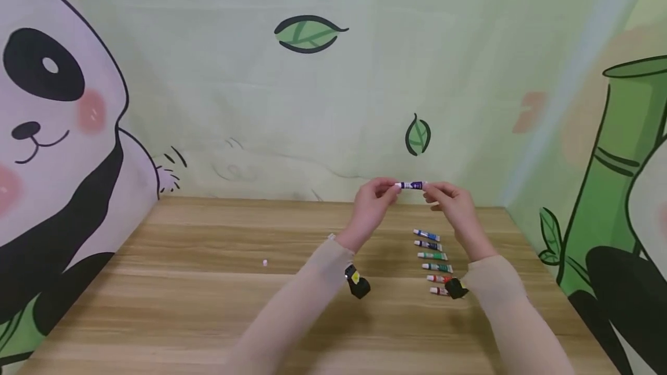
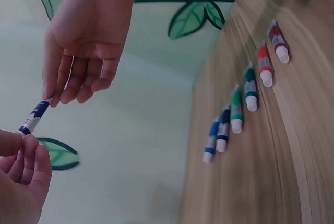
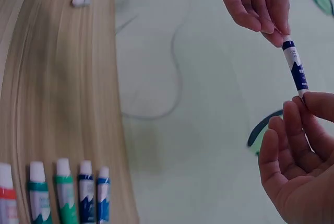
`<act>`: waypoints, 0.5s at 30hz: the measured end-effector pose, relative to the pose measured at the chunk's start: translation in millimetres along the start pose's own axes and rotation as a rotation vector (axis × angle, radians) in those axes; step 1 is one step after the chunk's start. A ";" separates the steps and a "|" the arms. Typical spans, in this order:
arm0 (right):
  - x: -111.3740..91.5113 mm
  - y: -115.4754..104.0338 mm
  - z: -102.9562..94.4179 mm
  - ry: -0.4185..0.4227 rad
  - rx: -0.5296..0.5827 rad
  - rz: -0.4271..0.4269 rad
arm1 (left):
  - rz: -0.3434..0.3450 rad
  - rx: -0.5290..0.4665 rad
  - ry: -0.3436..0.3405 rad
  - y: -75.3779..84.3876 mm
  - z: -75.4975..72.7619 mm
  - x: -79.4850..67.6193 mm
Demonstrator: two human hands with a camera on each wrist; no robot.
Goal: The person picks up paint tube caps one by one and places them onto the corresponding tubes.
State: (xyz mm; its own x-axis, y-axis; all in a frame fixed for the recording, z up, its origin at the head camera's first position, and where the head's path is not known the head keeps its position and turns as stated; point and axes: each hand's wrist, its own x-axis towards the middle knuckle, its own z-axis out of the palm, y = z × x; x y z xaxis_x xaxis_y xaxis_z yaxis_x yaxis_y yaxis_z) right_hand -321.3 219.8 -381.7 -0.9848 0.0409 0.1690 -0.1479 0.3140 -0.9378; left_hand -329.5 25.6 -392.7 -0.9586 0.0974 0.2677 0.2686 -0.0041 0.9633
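A small paint tube (image 1: 413, 186) with a dark purple and white label is held level above the back of the table. My left hand (image 1: 371, 207) pinches its white cap end between thumb and fingertips. At the flat tail end, my right hand (image 1: 455, 210) pinches it the same way. Both wrist views show the tube (image 3: 295, 66) stretched between the two hands, the fingertips hiding its ends. Below the right hand lie several more tubes in a column: blue (image 1: 426, 235), dark blue (image 1: 428, 245), green (image 1: 432, 256), teal (image 1: 437, 267), orange-red (image 1: 438, 278) and dark red (image 1: 439, 291).
On the wooden table (image 1: 208, 305), a tiny pale piece (image 1: 264, 262) lies left of the arms. Another small whitish object (image 1: 330, 236) shows partly behind the left wrist. A printed backdrop (image 1: 208, 74) with pandas, leaves and bamboo rises behind the table.
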 end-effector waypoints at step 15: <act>32.7 49.8 -9.6 -0.050 -0.074 0.127 | -0.119 -0.093 0.229 -58.1 43.6 32.7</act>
State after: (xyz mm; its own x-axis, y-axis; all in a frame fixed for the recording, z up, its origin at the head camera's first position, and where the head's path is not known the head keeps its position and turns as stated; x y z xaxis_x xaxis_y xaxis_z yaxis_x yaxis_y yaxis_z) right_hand -360.0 245.9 -420.0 -0.9987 0.0377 0.0336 -0.0168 0.3788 -0.9253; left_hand -372.3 72.5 -440.9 -0.9822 -0.1252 0.1402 0.1529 -0.0981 0.9834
